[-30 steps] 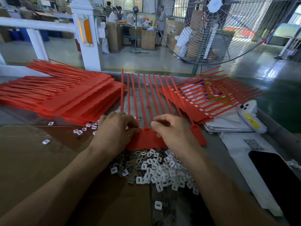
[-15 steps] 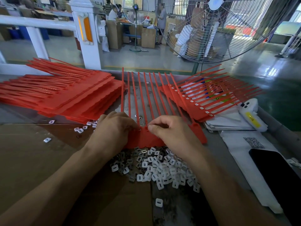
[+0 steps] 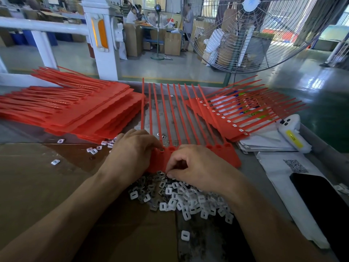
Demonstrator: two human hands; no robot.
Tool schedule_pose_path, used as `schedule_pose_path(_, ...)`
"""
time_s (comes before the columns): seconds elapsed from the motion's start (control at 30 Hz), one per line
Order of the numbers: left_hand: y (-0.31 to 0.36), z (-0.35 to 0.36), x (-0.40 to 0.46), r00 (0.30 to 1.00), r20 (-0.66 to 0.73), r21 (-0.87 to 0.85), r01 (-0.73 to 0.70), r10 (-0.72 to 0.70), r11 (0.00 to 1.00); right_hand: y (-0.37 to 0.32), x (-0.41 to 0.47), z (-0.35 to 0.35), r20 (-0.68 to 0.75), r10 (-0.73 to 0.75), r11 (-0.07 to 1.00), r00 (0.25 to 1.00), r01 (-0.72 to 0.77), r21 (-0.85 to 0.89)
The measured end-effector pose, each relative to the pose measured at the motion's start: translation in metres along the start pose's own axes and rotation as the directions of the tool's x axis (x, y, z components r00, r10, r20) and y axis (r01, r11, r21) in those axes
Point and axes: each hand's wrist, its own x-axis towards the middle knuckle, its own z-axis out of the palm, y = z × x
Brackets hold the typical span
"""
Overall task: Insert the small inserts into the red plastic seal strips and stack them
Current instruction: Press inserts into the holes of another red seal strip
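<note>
Grey bench w/ brown cardboard sheet (image 3: 37, 186) on its left; factory floor and big fan (image 3: 251, 33) beyond. QR code on white bag (image 3: 295, 166); yellow label text unreadable. My left hand (image 3: 132, 154) holds the seal strip (image 3: 231, 156) down, fingers curled on it. My right hand (image 3: 200, 167) pinches at insert pile (image 3: 185, 201); can't tell if it holds one.

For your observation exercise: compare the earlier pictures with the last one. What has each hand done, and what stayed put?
The right hand drew back from the strip's top edge toward the insert pile, its fingers now pinching at the pile's edge. The left hand stayed holding the strip's left end. Strip and both red stacks stayed put.
</note>
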Motion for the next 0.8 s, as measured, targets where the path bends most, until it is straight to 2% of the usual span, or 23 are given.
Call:
schedule_pose_path(0.27, -0.001, 0.000, 0.000, 1.000, -0.012, -0.028, -0.016, 0.015, 0.999, -0.004, 0.000, 0.003, -0.018, -0.047, 0.993, 0.999, 0.044, -0.114)
schedule_pose_path(0.37, -0.002, 0.000, -0.001, 1.000, -0.011, -0.034, -0.015, 0.014, 0.999, -0.002, 0.000, 0.004, -0.011, -0.021, 0.998, 1.000, 0.020, -0.063)
schedule_pose_path(0.43, -0.002, 0.000, -0.001, 1.000, -0.013, -0.045, -0.011, 0.011, 0.999, 0.000, -0.001, 0.003, -0.022, 0.018, 0.999, 1.000, -0.017, 0.045)
schedule_pose_path(0.53, 0.001, 0.000, -0.001, 1.000, -0.012, -0.158, 0.025, -0.027, 0.987, 0.001, -0.002, 0.001, -0.156, 0.064, 0.969, 0.986, -0.024, 0.246)
schedule_pose_path(0.6, 0.003, 0.000, -0.001, 0.997, 0.013, -0.269, 0.073, -0.072, 0.960, 0.001, -0.001, 0.002, -0.270, 0.090, 0.955, 0.959, -0.007, 0.295)
schedule_pose_path(0.8, 0.009, 0.001, -0.002, 0.992, 0.116, -0.472, 0.094, -0.044, 0.876, -0.001, 0.003, 0.008, -0.393, 0.044, 0.975, 0.918, 0.047, 0.218)
